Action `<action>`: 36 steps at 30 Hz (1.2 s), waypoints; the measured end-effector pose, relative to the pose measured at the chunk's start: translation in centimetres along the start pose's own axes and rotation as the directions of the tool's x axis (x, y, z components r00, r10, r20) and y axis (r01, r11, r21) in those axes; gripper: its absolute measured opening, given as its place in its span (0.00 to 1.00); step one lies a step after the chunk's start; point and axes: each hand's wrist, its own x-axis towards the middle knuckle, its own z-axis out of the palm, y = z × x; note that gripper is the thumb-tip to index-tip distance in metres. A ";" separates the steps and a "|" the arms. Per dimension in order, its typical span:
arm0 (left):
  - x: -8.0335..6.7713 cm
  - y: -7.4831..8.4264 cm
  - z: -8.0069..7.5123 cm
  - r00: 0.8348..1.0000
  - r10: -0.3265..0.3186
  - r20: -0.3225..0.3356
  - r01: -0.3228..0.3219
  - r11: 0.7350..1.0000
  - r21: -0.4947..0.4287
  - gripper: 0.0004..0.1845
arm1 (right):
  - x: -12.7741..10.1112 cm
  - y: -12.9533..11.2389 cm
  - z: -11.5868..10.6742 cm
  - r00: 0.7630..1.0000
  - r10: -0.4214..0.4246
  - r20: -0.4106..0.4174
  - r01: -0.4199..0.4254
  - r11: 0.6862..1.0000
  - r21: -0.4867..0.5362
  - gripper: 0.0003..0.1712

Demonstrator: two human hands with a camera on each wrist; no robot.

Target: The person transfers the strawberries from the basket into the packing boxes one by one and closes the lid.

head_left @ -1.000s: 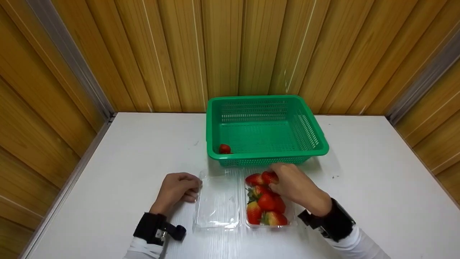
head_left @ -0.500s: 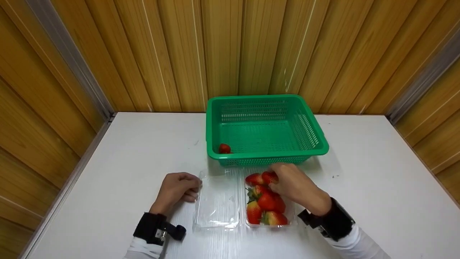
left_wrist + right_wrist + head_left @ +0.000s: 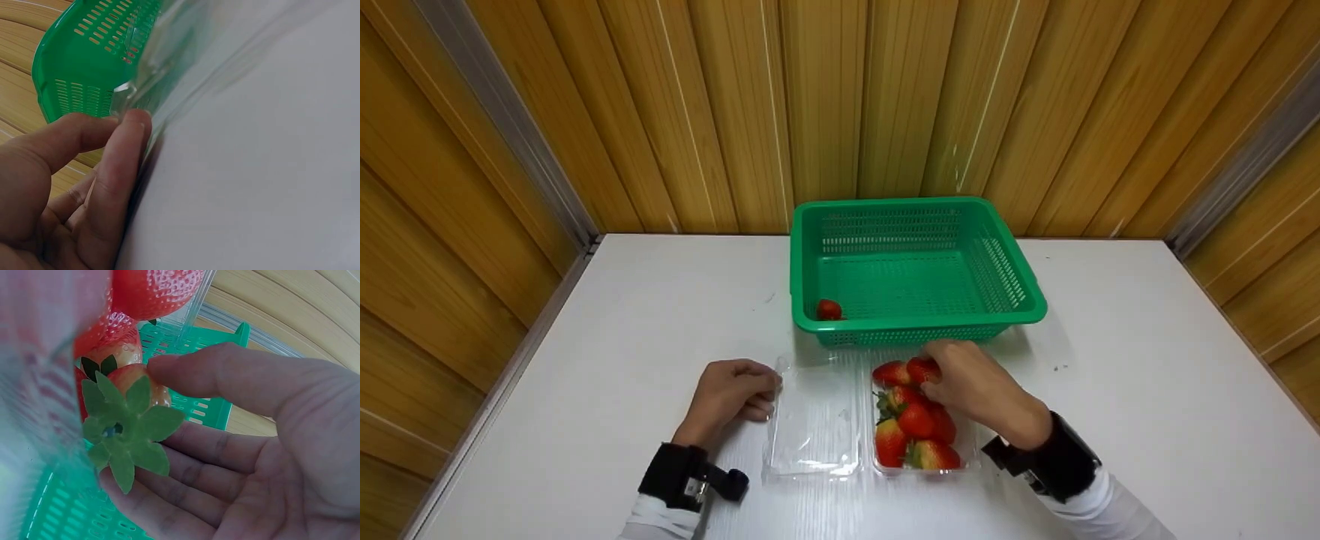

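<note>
While both hands rest at the clear box on the white tabletop (image 3: 607,337), the scene reads left to right as follows.

Left hand: the person's left hand (image 3: 729,395) lies on the table at the left edge of the open transparent plastic lid (image 3: 814,420); the left wrist view shows thumb and forefinger (image 3: 121,163) pinching the lid's thin rim, the other fingers curled beneath.

Lid: hinged flat beside the tray half, it lies between the two hands, with nothing red showing in it.

Tray: the transparent plastic clamshell tray (image 3: 969,459) sits just right of the lid and close in front of the basket; it holds a heap of red strawberries with green leafy caps (image 3: 916,421).

Held berry: one red strawberry with a green star-shaped cap (image 3: 921,369) is at the far end of the tray, against the fingertips of the right hand; it touches the berries beside it and is not clear of the tray.

Right hand: the person's right hand (image 3: 976,390) reaches over the tray's far right corner; in the right wrist view the thumb (image 3: 225,374) and curled fingers close around that berry (image 3: 132,413), cap toward the palm.

Basket: the green perforated plastic basket (image 3: 1012,285) stands behind the clamshell, near the wooden wall.

Berry in basket: a single red strawberry (image 3: 829,310) lies in its front left corner.
</note>
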 end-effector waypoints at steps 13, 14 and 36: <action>0.0 0.0 -0.1 1.000 0.003 0.013 -0.003 1.000 -0.013 0.08 | 0.1 0.0 0.1 1.000 0.022 0.005 -0.022 1.000 0.000 0.11; 0.0 0.0 -0.1 1.000 0.003 0.013 -0.003 1.000 -0.014 0.08 | 0.1 0.0 0.1 1.000 0.024 0.007 -0.024 1.000 0.003 0.11; -0.1 0.0 0.0 1.000 0.010 0.008 -0.010 1.000 -0.013 0.08 | 0.3 0.2 0.2 1.000 0.023 0.018 -0.023 1.000 -0.004 0.08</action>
